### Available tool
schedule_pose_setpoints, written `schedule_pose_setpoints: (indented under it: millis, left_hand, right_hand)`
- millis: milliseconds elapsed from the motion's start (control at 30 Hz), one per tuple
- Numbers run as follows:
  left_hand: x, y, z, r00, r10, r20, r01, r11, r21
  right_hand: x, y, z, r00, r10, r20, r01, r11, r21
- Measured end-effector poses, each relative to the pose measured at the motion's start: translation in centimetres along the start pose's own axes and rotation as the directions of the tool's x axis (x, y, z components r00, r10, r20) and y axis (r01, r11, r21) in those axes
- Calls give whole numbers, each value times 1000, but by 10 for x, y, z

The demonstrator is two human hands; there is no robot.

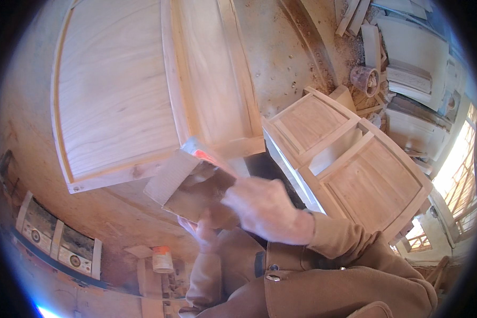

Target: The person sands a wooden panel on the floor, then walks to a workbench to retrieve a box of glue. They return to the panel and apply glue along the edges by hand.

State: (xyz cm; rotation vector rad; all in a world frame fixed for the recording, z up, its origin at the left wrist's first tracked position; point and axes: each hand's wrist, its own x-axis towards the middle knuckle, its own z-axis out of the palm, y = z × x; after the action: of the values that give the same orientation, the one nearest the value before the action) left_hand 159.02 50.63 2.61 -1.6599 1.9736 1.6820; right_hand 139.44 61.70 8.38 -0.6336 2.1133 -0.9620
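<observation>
One cardboard box is held in the clamped fingers of the left hand, while the blurred right hand's finger state cannot be told.

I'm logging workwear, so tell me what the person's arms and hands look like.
Both arms are in long brown sleeves that reach about to the wrists. The left hand and right hand wear no gloves; blur hides finer details on the right.

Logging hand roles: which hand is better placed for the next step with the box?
Probably the right hand: though blurred, it is at the box's right side, while the left hand seems occupied holding the lower edge.
</observation>
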Motion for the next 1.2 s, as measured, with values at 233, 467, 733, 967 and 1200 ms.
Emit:
schedule_pose_setpoints:
  millis: [233,467,733,967,1200]
  left_hand:
    - [8,3,-7,993,-54,-106,40,992,-124]
    - [15,5,-11,997,36,-69,-35,999,9]
    - [14,3,-10,984,-149,-97,118,955,-273]
    - [15,6,-10,970,-223,-101,181,930,-320]
    - [14,1,-11,973,-197,-123,161,954,-252]
  right_hand:
    - [18,101,3,885,454,-106,-437,886,154]
    - [18,120,14,870,489,-68,-492,870,-42]
    - [44,119,-1,866,497,-51,-493,833,-251]
    - [72,128,-15,872,485,-67,-489,862,-131]
    - [82,163,-25,728,683,-56,-684,730,11]
